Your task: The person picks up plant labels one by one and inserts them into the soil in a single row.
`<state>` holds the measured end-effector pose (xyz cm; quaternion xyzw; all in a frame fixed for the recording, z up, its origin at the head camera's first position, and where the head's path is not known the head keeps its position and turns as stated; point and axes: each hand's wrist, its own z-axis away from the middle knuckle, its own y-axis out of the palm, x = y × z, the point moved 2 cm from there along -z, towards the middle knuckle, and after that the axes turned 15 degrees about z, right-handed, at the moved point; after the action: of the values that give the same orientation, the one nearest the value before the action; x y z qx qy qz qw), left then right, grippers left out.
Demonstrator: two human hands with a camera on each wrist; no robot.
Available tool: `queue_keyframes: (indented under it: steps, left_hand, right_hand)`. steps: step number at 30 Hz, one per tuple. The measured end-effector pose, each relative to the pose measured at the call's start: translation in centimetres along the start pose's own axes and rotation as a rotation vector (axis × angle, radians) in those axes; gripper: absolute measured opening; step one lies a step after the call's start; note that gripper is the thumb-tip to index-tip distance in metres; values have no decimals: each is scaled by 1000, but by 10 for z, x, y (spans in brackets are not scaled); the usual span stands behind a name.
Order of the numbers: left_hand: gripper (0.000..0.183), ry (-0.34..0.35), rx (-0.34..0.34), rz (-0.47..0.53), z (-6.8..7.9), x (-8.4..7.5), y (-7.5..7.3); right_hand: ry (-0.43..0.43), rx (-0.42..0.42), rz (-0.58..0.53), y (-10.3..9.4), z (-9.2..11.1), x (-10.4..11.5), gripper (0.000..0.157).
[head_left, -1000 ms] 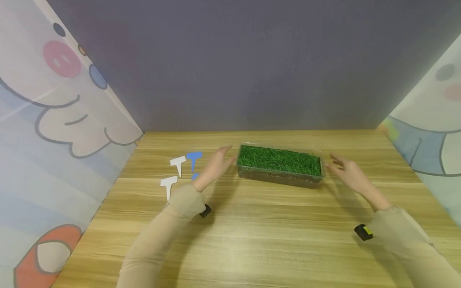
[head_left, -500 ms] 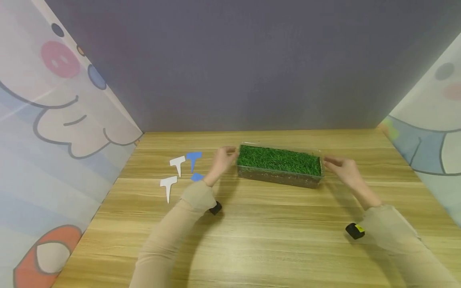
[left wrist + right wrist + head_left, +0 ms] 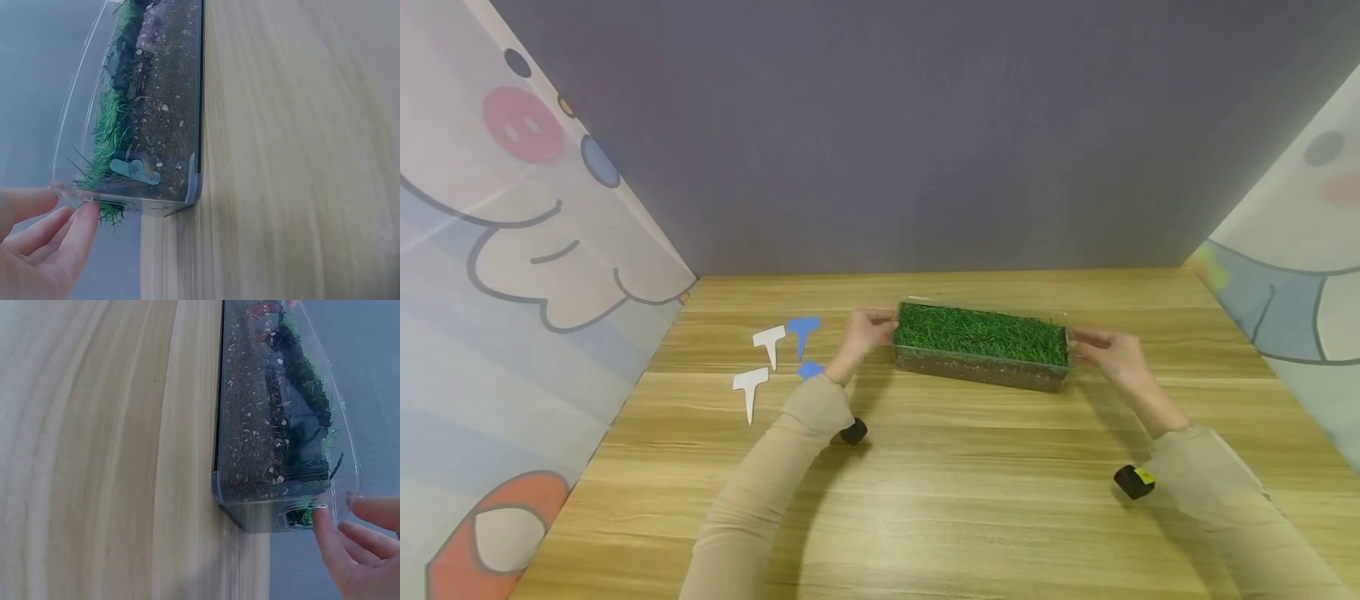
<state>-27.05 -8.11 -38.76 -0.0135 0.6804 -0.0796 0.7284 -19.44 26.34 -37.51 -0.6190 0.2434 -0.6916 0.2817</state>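
A long, clear plastic planter box (image 3: pixel 981 373) stands on the table, filled with dark soil and topped with green artificial-looking grass (image 3: pixel 983 333). My left hand (image 3: pixel 863 337) is at its left end. In the left wrist view, the thumb and a finger (image 3: pixel 28 203) of that hand pinch the end by the rim. At the opposite end is my right hand (image 3: pixel 1116 354), whose fingers (image 3: pixel 375 511) grip the rim in the right wrist view. Through the clear walls, soil with pale specks shows.
Two white T-shaped plant labels (image 3: pixel 750 383) lie left of the box. Beside them are a blue T-shaped label (image 3: pixel 802 331) and another blue piece (image 3: pixel 809 369), partly covered by the left arm. A grey wall (image 3: pixel 940 142) rises behind the wooden table (image 3: pixel 970 500).
Both hands have come inward to the ends of the planter box, and their fingers have closed on its rim. The box and labels stay where they were.
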Motion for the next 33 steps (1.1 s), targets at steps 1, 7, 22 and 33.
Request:
queue_keyframes:
  steps: [1,7,22,33]
  left_hand:
    - [28,-17,3,21,-1,0,0]
    - [30,-83,35,101,-6,0,2]
    - [30,-183,63,119,-12,-3,-2]
    - [29,-195,87,116,-8,-1,-8]
  right_hand:
    - [7,-1,-5,0,-1,-1,52]
    - [67,-15,-204,7,-23,-40,61]
    - [85,-33,-450,18,-46,-75,81]
    - [118,-19,-453,22,-43,-76,73]
